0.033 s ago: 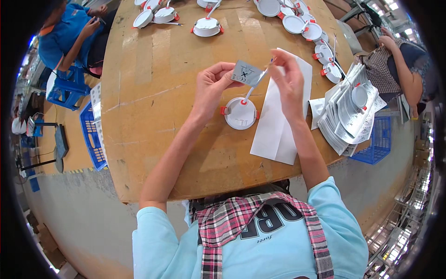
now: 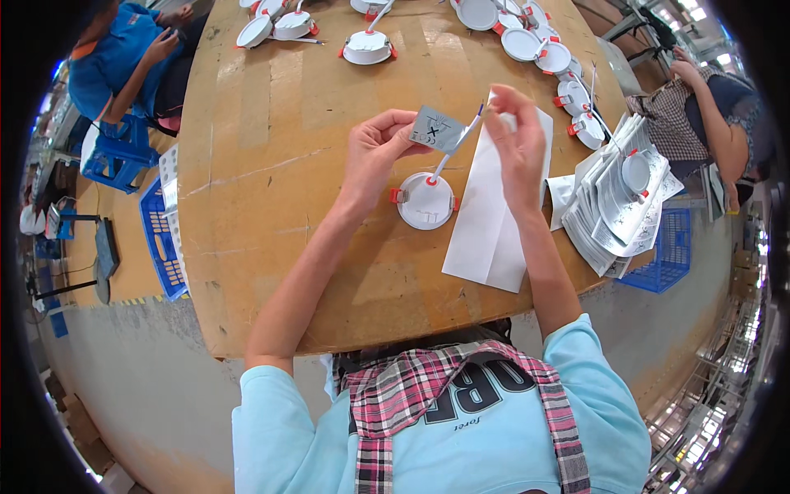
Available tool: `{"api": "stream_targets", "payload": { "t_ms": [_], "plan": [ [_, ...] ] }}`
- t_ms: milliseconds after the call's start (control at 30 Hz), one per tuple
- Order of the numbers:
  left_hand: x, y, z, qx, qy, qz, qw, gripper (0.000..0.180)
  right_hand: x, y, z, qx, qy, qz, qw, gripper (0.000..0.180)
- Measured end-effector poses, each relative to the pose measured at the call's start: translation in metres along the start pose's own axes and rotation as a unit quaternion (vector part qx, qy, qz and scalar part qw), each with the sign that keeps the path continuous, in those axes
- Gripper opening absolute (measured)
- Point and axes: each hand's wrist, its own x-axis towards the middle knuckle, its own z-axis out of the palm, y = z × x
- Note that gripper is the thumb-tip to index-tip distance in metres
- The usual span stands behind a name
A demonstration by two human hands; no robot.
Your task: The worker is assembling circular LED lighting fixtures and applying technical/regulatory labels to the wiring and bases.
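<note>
A round white downlight [image 2: 425,206] with red spring clips lies on the table below my hands, and its white cable [image 2: 442,167] rises from it. My left hand [image 2: 374,152] is closed, pinching a small silver label [image 2: 436,130] between thumb and fingers. The label is at the upper part of the cable; whether it is stuck there I cannot tell. Just right of the cable's bared end, with a blue wire showing, my right hand [image 2: 517,148] is raised with its fingers loosely curved and apart, holding nothing visible.
A folded white paper [image 2: 484,239] lies under my right forearm. Beside it leans a stack of printed silver sheets [image 2: 613,202] with a downlight on top. More downlights [image 2: 368,48] stand along the far side. Blue baskets [image 2: 160,239] flank the table; people sit at both sides.
My right hand has drawn slightly to the right, off the cable's end, and its fingers have parted. The blue wire tip now shows. The left hand stays in place.
</note>
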Motion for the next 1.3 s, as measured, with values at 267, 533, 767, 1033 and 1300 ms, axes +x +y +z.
{"api": "stream_targets", "payload": {
  "t_ms": [267,533,767,1033,1300],
  "plan": [
    [0.003,-0.004,-0.009,-0.043,-0.003,-0.025,0.999,0.022,0.018,-0.035,0.013,-0.402,-0.118,-0.270,0.867,0.015],
    [0.003,-0.001,-0.005,-0.022,-0.007,-0.014,1.000,0.022,0.029,-0.023,0.022,-0.384,-0.189,-0.132,0.894,0.012],
    [0.002,0.005,-0.004,0.021,-0.011,0.008,1.000,0.023,0.031,-0.024,0.024,-0.340,-0.195,-0.054,0.918,0.012],
    [0.004,0.002,-0.005,0.023,-0.015,0.008,1.000,0.023,0.032,-0.023,0.022,-0.315,-0.204,-0.016,0.927,0.015],
    [0.004,0.001,-0.007,-0.006,-0.005,-0.001,1.000,0.022,0.030,-0.023,0.022,-0.289,-0.193,-0.036,0.937,0.012]
  ]
}}
